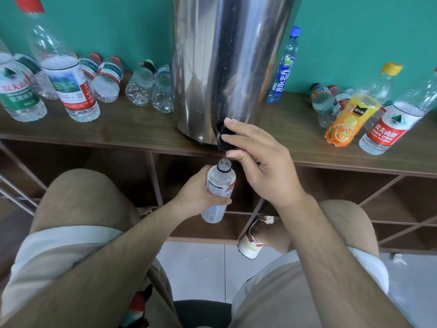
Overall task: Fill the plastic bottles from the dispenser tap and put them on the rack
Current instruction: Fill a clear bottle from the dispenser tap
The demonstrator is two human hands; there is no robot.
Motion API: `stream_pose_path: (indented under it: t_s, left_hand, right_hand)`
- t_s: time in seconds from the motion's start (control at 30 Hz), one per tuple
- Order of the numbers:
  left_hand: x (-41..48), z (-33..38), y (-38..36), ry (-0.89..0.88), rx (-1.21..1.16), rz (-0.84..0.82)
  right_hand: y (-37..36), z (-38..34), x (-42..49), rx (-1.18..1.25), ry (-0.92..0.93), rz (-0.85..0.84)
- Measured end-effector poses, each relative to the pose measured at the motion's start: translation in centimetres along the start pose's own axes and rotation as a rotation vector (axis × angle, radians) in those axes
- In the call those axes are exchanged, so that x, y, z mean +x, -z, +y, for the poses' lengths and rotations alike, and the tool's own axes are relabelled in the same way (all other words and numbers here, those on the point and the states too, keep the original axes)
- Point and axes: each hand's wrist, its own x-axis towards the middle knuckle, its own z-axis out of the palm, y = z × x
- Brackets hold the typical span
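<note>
Seated person, knees in pale shorts (78, 252) nearest the camera, one shoe (250, 243) on the tiled floor between them.

Left hand (196, 192): fingers and thumb wrapped round the middle of a small clear plastic bottle (220, 179), over its white label. The bottle is uncapped and held in the air in front of the rack's lower compartments, with its mouth just under the spout.

Right hand (257, 162): fingers curled over the top of the black tap (222, 136), thumb tucked beneath, gripping the lever. A thin thread of water seems to run from spout to bottle mouth. The level inside the bottle is hard to read.

The tap sits at the foot of the steel dispenser (227, 67), which stands on the wooden rack (142, 129), at its front edge.

Further back, on the rack top:
- Left: two upright labelled water bottles (71, 84), and a row of clear bottles lying on their sides (142, 84) along the wall.
- Right: a blue sports-drink bottle (282, 74) beside the dispenser, an orange juice bottle (347, 119), a red-labelled water bottle (387, 129), and a few lying behind them.

Progress, as judged: mid-task. One bottle is under the tap and not yet capped or racked. The upright capped ones may be done. The lying ones look empty, so a good share remains.

Held bottle: long axis near vertical, tilted a little, neck up and slightly right toward the spout, base down toward the floor.
</note>
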Motion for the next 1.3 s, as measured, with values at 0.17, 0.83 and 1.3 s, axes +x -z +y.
stream_pose_path:
  t_s: [0.17, 0.83, 1.3]
  left_hand:
    - [0.0, 0.1, -0.1, 0.007, 0.015, 0.01]
    - [-0.1, 0.1, -0.1, -0.013, 0.042, 0.031]
    - [-0.9, 0.3, -0.6, -0.059, 0.073, -0.003]
  right_hand:
    - [0.0, -0.3, 0.5, -0.038, -0.023, 0.055]
    - [0.5, 7.7, -2.0, -0.288, -0.832, 0.037]
    - [1.1, 1.0, -3.1, 0.009, -0.631, -0.245]
